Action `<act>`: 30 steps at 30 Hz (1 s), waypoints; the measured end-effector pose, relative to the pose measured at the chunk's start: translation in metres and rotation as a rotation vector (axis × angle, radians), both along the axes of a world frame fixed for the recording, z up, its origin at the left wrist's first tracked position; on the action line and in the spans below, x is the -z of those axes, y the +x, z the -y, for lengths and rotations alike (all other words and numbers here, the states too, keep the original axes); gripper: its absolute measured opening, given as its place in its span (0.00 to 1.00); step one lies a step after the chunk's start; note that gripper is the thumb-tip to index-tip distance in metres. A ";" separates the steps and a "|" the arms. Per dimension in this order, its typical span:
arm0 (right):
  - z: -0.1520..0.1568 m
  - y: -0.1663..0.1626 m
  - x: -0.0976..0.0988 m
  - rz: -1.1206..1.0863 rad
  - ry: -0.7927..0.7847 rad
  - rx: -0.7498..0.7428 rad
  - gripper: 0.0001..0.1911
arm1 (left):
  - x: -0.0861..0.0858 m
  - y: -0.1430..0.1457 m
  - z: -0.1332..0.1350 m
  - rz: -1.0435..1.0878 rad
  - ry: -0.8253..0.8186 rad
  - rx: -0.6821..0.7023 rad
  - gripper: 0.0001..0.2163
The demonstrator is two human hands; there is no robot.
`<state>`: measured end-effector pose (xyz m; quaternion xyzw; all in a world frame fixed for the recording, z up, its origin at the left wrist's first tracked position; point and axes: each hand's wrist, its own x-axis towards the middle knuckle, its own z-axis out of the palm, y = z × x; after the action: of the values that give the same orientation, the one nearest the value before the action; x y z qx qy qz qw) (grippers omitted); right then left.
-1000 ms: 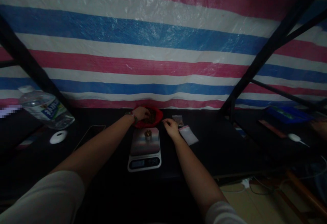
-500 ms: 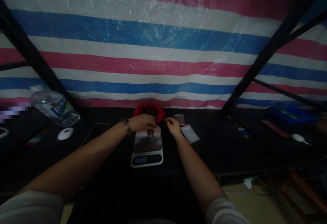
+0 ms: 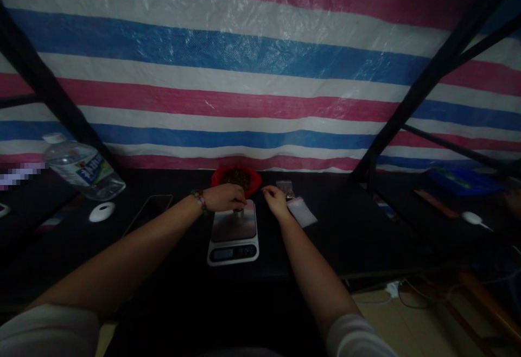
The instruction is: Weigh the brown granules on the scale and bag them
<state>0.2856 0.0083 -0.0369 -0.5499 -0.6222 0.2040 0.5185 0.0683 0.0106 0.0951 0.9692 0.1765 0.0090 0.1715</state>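
Observation:
A small digital scale (image 3: 233, 236) lies on the dark table in front of me. My left hand (image 3: 226, 197), with a beaded bracelet at the wrist, hovers over the far end of its platform, fingers pinched above a small pile of brown bits (image 3: 238, 211). Behind the scale stands a red bowl (image 3: 236, 178) filled with the same dark brown stuff. My right hand (image 3: 275, 201) rests just right of the scale, fingers curled and pinched together near a small clear zip bag (image 3: 302, 212). What the fingers of either hand pinch is too small to make out.
A second small bag (image 3: 284, 187) lies behind the first. At left are a water bottle (image 3: 81, 168), a white round lid (image 3: 101, 211) and a dark phone (image 3: 148, 208). A striped tarp hangs behind. Black frame bars slant at both sides. A blue tray (image 3: 464, 180) sits far right.
My left hand came back from the red bowl to the far end of the scale platform, over the small pile. My right hand stayed by the zip bags.

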 end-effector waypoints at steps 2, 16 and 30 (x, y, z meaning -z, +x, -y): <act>0.000 0.000 -0.001 -0.001 -0.009 0.003 0.12 | -0.002 -0.001 0.001 0.015 -0.012 -0.024 0.12; 0.003 -0.003 -0.004 -0.027 -0.053 -0.016 0.11 | 0.007 -0.031 0.003 0.288 -0.017 -0.201 0.09; 0.002 -0.002 -0.004 0.013 -0.038 -0.022 0.11 | 0.038 -0.032 0.008 0.365 -0.154 -0.417 0.12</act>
<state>0.2837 0.0062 -0.0333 -0.5542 -0.6274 0.2180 0.5017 0.0359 0.0028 0.0567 0.8784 0.3386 0.2049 0.2681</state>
